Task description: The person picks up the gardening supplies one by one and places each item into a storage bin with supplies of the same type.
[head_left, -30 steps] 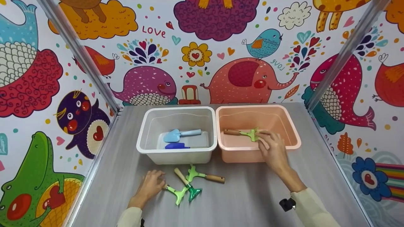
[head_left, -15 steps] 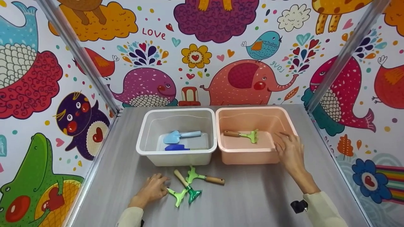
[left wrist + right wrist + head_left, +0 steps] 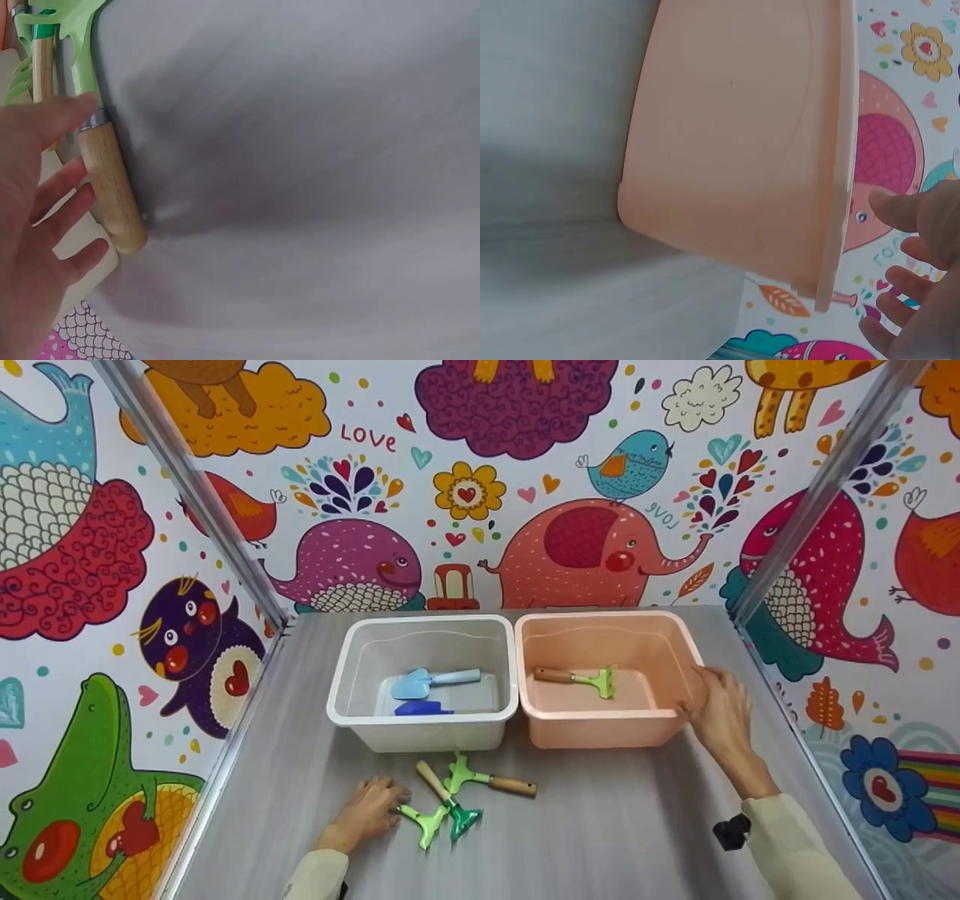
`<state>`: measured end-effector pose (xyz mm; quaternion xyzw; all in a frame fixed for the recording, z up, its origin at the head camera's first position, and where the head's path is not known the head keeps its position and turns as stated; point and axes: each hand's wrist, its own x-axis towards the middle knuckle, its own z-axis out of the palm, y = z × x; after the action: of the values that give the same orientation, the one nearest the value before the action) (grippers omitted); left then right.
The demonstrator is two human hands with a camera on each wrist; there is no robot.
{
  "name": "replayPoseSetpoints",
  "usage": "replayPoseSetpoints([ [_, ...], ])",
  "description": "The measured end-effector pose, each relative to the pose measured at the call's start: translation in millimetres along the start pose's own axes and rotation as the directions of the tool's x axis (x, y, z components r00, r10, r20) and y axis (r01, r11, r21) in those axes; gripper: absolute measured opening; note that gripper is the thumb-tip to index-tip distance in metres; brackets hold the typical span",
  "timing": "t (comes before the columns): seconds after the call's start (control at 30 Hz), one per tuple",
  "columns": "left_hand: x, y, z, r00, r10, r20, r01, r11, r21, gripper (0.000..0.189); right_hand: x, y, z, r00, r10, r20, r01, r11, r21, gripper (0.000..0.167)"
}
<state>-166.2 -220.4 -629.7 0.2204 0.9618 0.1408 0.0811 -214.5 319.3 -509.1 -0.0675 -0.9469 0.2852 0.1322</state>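
In the head view my left hand (image 3: 371, 806) lies over the handle end of a light green toy garden tool (image 3: 427, 820) on the table. The left wrist view shows its wooden handle (image 3: 112, 187), with my thumb over the neck and my loosely bent fingers beside the handle. A dark green tool (image 3: 463, 817) and a light green rake (image 3: 465, 774) with wooden handles lie close by. My right hand (image 3: 721, 716) is at the front right corner of the peach bin (image 3: 600, 731), fingers apart and holding nothing. Inside that bin lies another light green rake (image 3: 602, 682).
A white bin (image 3: 427, 735) stands left of the peach one, holding a light blue shovel (image 3: 412, 684) and a dark blue shovel (image 3: 418, 707). Both sit on the grey table (image 3: 600, 825), before printed walls and metal corner posts.
My right hand has moved away from the rake, out of the peach bin and rightward past its rim. My left hand has shifted slightly right, further over the tool's handle.
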Motion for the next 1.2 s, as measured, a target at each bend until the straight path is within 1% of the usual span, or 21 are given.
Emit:
replayPoseSetpoints([
  [0.1,1.7,1.4,0.6,1.0,0.01,-0.007,-0.01,1.0,0.03,0.032,5.9,4,-4,0.998,0.049,0.035,-0.05,0.999,0.02,0.064],
  [0.27,4.0,3.0,2.4,0.999,0.035,-0.036,-0.031,0.994,0.106,0.028,13.2,10,-3,0.992,0.109,0.065,-0.113,0.992,0.063,0.068],
  [0.37,5.1,3.9,4.4,0.997,0.053,-0.054,-0.045,0.989,0.143,0.025,17.3,14,-4,0.982,0.164,0.092,-0.174,0.979,0.11,0.069],
  [0.43,5.5,4.3,5.8,0.996,0.06,-0.059,-0.05,0.987,0.151,0.023,19.9,18,-5,0.97,0.208,0.127,-0.226,0.962,0.154,0.07],
  [0.5,5.8,4.7,7.0,0.997,0.057,-0.058,-0.048,0.987,0.151,0.022,22.3,22,-6,0.949,0.264,0.173,-0.297,0.933,0.204,0.069],
  [0.57,6.2,5.3,7.9,0.997,0.048,-0.055,-0.039,0.988,0.152,0.023,24.4,25,-8,0.922,0.321,0.217,-0.371,0.892,0.257,0.066],
  [0.63,6.8,6.2,8.7,0.999,0.033,-0.043,-0.026,0.988,0.153,0.024,26.3,28,-10,0.888,0.378,0.263,-0.449,0.837,0.312,0.063],
  [0.7,7.4,7.2,9.8,0.999,0.019,-0.031,-0.014,0.987,0.159,0.025,28.3,32,-10,0.857,0.422,0.295,-0.508,0.784,0.356,0.061],
  [0.8,8.1,8.7,11.4,0.999,0.016,-0.035,-0.009,0.984,0.176,0.024,29.5,36,-9,0.813,0.475,0.338,-0.581,0.708,0.402,0.063],
  [0.83,8.2,8.8,12.2,0.999,0.018,-0.04,-0.01,0.982,0.186,0.024,29.8,37,-9,0.801,0.484,0.352,-0.597,0.691,0.409,0.063],
  [0.9,8.4,8.9,13.4,0.998,0.02,-0.055,-0.009,0.98,0.199,0.021,30.0,41,-9,0.787,0.479,0.388,-0.613,0.673,0.413,0.063],
  [0.97,8.3,8.5,14.3,0.998,0.023,-0.063,-0.009,0.978,0.206,0.019,30.1,44,-10,0.779,0.458,0.428,-0.619,0.672,0.408,0.063],
  [1.07,8.7,8.7,14.7,0.998,0.019,-0.057,-0.008,0.981,0.192,0.017,30.6,49,-12,0.775,0.416,0.476,-0.614,0.673,0.412,0.065],
  [1.13,8.9,8.8,14.4,0.998,0.019,-0.056,-0.008,0.983,0.182,0.016,31.4,52,-14,0.771,0.395,0.499,-0.618,0.653,0.439,0.068],
  [1.2,9.1,9.3,13.9,0.998,0.012,-0.054,-0.002,0.984,0.179,0.015,32.0,55,-16,0.763,0.373,0.528,-0.631,0.61,0.48,0.071],
])
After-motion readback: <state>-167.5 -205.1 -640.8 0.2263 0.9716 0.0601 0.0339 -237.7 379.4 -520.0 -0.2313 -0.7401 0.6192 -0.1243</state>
